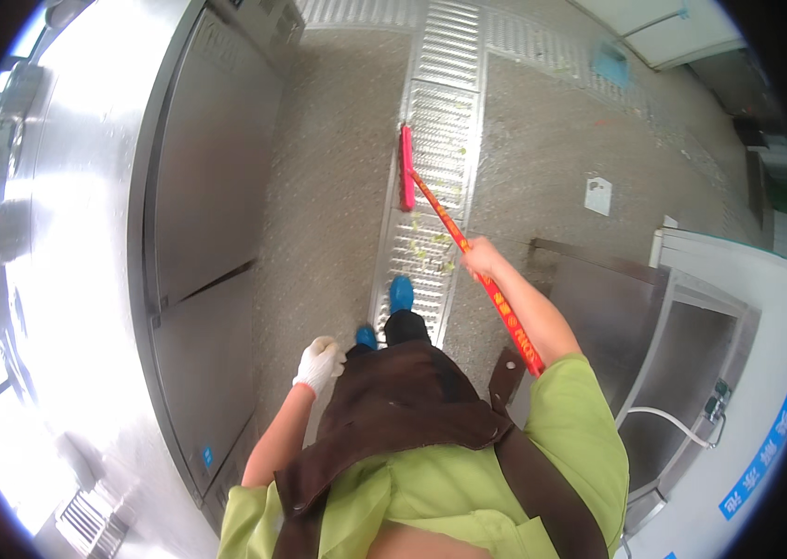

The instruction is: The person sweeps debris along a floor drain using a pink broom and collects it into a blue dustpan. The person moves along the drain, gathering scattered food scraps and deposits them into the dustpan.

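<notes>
My right hand (pixel 480 259) is bare and closed around the red handle of a broom (pixel 449 224), printed in yellow. The upper end of the handle runs back under my right forearm. Its narrow pink-red head (pixel 407 168) lies along the left edge of a metal drain grate (pixel 443 70) in the floor. Small green scraps (pixel 421 250) are scattered on the grate to the right of the head and nearer to me. My left hand (pixel 321 361), in a white knit glove, hangs beside my brown apron (pixel 403 391) with its fingers curled in and nothing visible in them.
Stainless steel cabinets (pixel 212 177) with a shiny counter (pixel 77 196) line the left. At right stands a white-edged sink (pixel 692 354) with a pale hose (pixel 668 415). A white tag-shaped piece (pixel 598 196) lies on the wet-looking floor. My blue-covered shoes (pixel 401 293) are by the grate.
</notes>
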Demonstrator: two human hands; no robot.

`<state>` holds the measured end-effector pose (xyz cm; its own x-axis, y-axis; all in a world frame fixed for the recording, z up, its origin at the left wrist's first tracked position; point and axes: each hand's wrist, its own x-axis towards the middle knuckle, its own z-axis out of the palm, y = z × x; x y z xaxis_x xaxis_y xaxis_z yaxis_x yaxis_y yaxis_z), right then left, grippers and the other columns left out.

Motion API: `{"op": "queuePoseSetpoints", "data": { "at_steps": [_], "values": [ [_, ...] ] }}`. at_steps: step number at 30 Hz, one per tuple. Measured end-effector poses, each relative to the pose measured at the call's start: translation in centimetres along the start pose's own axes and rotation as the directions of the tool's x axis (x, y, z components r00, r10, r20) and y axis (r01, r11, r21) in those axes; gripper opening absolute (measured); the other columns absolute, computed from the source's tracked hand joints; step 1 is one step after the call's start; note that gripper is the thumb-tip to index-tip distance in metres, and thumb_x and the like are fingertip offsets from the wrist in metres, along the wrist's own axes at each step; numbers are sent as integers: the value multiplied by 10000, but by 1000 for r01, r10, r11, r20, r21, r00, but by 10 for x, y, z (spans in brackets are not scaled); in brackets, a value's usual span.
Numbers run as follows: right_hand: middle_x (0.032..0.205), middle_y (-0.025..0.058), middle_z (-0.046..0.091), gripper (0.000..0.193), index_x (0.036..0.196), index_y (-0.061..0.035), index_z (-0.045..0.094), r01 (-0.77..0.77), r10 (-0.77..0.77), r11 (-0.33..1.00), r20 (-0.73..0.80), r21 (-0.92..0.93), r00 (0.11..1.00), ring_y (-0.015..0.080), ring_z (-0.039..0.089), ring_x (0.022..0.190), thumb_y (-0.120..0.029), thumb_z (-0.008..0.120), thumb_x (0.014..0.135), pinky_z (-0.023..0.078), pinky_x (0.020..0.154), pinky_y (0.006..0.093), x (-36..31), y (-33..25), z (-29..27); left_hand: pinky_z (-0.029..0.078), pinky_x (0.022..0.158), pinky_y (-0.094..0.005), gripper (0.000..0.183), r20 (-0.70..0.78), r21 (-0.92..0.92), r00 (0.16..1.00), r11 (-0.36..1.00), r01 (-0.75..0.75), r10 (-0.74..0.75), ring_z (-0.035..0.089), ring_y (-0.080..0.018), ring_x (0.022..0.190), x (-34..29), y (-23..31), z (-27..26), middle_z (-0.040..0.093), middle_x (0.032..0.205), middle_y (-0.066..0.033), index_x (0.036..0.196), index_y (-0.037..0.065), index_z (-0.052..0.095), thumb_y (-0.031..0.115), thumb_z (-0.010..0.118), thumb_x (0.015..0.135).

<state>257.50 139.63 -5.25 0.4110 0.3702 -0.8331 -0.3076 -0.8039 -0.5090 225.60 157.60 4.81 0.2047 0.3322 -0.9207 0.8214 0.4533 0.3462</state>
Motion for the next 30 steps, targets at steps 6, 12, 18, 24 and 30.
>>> {"op": "queuePoseSetpoints", "data": {
  "at_steps": [6,12,18,24,30],
  "values": [
    [451,48,419,24,673,-26,461,-168,226,939,-174,299,958,162,425,331,-37,456,652,327,301,308,-123,68,-2,469,499,-271,228,439,33,898,999,-35,17,510,-139,511,20,122,81,542,704,-87,980,43,448,187,428,804],
    [445,44,395,83,681,-3,444,-443,594,591,7,674,804,150,400,333,-63,488,717,338,304,286,-232,112,81,495,524,-331,310,680,475,642,880,-17,-354,540,-167,543,24,167,148,549,727,-107,1018,25,425,242,457,799],
    [430,15,361,257,546,-93,365,-187,564,-186,260,965,784,151,364,327,-118,460,783,323,316,269,-202,147,209,460,697,-427,547,466,882,364,456,-119,-806,537,-312,813,20,136,155,486,1010,-204,1131,-8,358,364,512,759],
    [538,58,405,114,586,-61,414,289,656,-467,108,836,747,174,417,455,-19,461,681,358,386,291,-79,133,239,418,742,-385,383,378,890,134,400,222,-916,485,-275,891,57,113,144,441,1044,-180,1071,-13,405,210,510,778],
    [505,54,354,150,589,-48,372,334,456,-606,-29,722,890,178,401,414,37,451,686,352,375,314,21,-58,188,276,275,-195,58,377,740,442,551,385,-814,337,-63,326,58,255,79,350,466,17,776,56,430,70,474,740]
  ]
}}
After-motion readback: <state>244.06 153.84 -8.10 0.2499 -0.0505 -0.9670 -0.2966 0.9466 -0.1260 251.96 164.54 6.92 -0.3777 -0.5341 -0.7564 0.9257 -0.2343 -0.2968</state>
